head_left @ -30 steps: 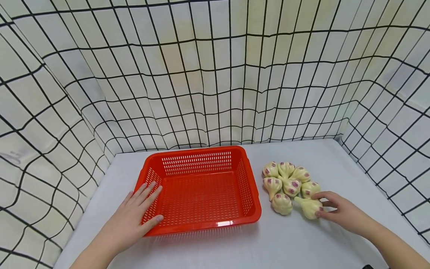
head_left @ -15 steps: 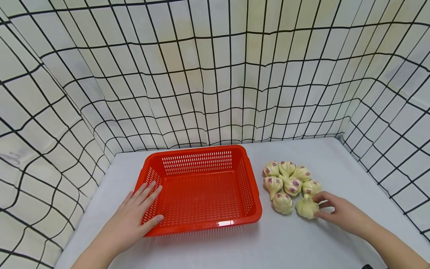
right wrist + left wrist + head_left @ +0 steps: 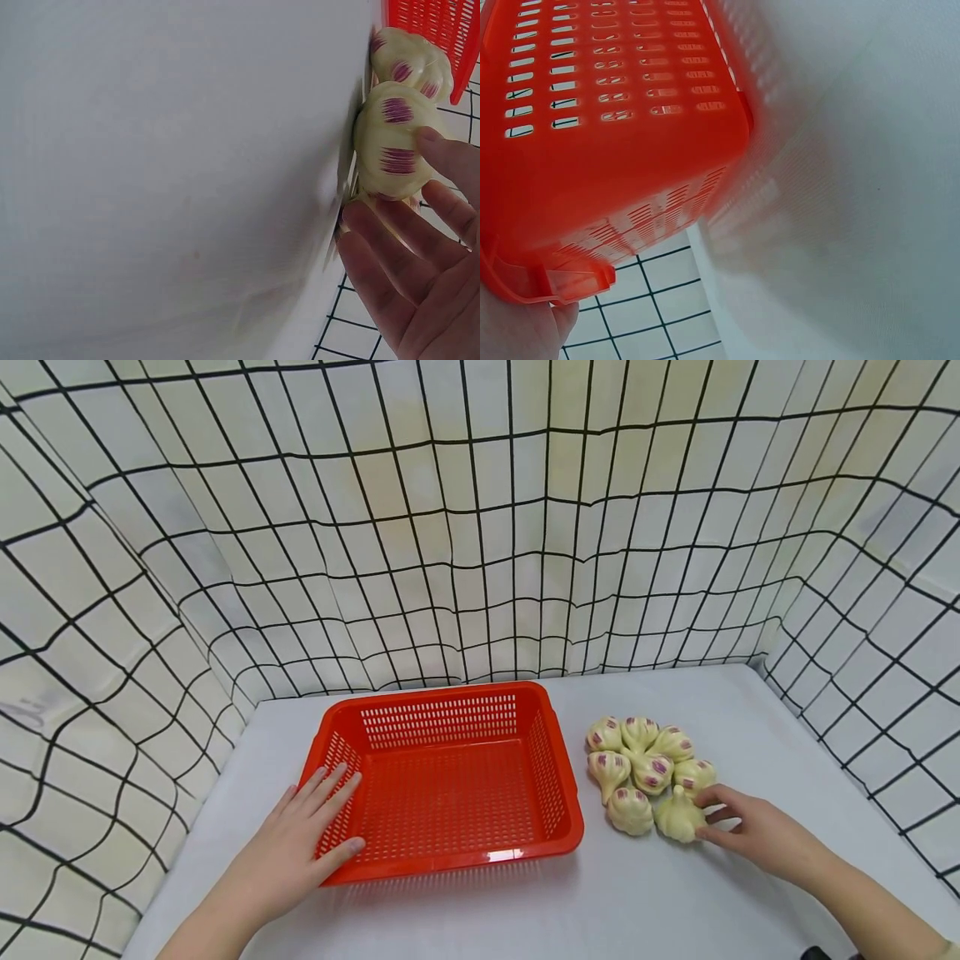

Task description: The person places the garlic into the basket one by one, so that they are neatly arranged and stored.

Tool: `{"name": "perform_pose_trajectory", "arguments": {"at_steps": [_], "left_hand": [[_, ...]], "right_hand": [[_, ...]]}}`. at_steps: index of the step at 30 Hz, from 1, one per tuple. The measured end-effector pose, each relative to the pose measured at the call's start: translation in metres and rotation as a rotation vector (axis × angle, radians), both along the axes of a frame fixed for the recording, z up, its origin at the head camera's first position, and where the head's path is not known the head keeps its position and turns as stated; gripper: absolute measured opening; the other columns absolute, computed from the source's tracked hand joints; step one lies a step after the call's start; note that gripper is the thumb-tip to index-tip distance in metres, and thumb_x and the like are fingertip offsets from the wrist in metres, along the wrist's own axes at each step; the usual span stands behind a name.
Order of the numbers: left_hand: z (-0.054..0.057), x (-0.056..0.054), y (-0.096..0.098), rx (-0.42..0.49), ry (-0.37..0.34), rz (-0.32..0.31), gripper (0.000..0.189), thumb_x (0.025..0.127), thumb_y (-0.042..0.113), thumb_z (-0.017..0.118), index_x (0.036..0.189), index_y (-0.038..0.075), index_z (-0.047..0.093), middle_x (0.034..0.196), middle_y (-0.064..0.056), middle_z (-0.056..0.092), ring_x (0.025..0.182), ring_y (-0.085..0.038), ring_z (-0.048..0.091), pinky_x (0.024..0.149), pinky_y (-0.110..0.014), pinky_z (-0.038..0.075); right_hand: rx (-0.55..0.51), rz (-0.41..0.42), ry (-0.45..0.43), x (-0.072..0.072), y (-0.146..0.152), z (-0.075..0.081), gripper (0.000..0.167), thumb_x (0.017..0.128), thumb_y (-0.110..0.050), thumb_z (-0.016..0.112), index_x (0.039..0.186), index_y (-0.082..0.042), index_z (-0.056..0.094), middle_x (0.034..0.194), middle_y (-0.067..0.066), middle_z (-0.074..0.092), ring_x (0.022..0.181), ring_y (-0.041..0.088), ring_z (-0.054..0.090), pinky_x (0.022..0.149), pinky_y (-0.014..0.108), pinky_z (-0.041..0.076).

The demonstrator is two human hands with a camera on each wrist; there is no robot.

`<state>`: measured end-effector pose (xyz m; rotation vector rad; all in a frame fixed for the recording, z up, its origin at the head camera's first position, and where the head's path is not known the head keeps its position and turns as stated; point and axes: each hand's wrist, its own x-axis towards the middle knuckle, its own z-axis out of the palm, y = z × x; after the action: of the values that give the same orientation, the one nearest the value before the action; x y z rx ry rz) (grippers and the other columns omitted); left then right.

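Note:
On the left edge of a red plastic basket (image 3: 450,864) lies my left hand (image 3: 292,843), fingers straight and spread over the rim. The left wrist view shows the basket's slotted outer wall (image 3: 607,165) and part of that hand (image 3: 525,330) at its rim. My right hand (image 3: 757,831) holds a pale garlic bulb (image 3: 678,818) at its right side, the stem pointing up and away. In the right wrist view the thumb touches this purple-streaked bulb (image 3: 394,139), with curled fingers by its other side. Several more garlic bulbs (image 3: 651,774) sit clustered beside and behind it.
A white cloth covers the table (image 3: 517,914). Black-gridded white curtains (image 3: 480,543) close off the back and both sides. A small dark object (image 3: 813,953) shows at the bottom edge, near the right forearm. The basket stands left of the garlic.
The bulb at my right hand has turned from stem pointing left to stem pointing up and away, then shifted slightly left against its neighbours. My left hand stays on the basket.

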<state>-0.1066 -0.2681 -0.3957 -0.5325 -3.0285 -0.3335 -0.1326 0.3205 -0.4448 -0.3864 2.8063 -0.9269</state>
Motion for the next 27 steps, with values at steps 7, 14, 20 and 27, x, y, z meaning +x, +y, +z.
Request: {"name": "perform_pose_trajectory", "arguments": {"at_steps": [7,14,20,27], "left_hand": [[-0.002,-0.001,-0.002,-0.005,0.007,0.001,0.082,0.091,0.057,0.061,0.158,0.022,0.027,0.163,-0.01,0.023,0.148,-0.039,0.017,0.121,-0.043,-0.009],[-0.001,0.001,-0.001,-0.004,0.001,0.001,0.082,0.091,0.057,0.061,0.158,0.022,0.028,0.163,-0.009,0.022,0.148,-0.039,0.017,0.12,-0.041,-0.01],[-0.003,0.001,-0.001,-0.001,0.008,-0.001,0.082,0.092,0.057,0.06,0.158,0.023,0.027,0.164,-0.009,0.022,0.148,-0.039,0.018,0.12,-0.04,-0.011],[-0.003,0.001,-0.001,-0.004,0.025,-0.004,0.082,0.092,0.056,0.061,0.158,0.023,0.027,0.163,-0.009,0.023,0.148,-0.039,0.019,0.118,-0.032,-0.016]], "right_hand": [[0.054,-0.015,0.015,-0.001,0.0,0.001,0.042,0.085,-0.043,0.076,0.116,-0.018,0.062,0.118,-0.001,0.064,0.095,0.011,0.066,0.071,0.025,0.053],[0.085,-0.018,0.073,0.002,0.001,0.003,0.044,0.083,-0.042,0.078,0.116,-0.016,0.064,0.112,-0.001,0.065,0.084,0.001,0.06,0.064,0.024,0.05],[0.118,-0.022,0.155,0.002,-0.002,0.006,0.041,0.083,-0.038,0.079,0.116,-0.016,0.066,0.109,-0.003,0.066,0.078,-0.002,0.054,0.06,0.024,0.046],[0.142,-0.008,0.284,-0.001,-0.008,0.015,0.036,0.084,-0.028,0.08,0.117,-0.015,0.069,0.103,-0.004,0.065,0.072,-0.002,0.049,0.057,0.024,0.043]]}}
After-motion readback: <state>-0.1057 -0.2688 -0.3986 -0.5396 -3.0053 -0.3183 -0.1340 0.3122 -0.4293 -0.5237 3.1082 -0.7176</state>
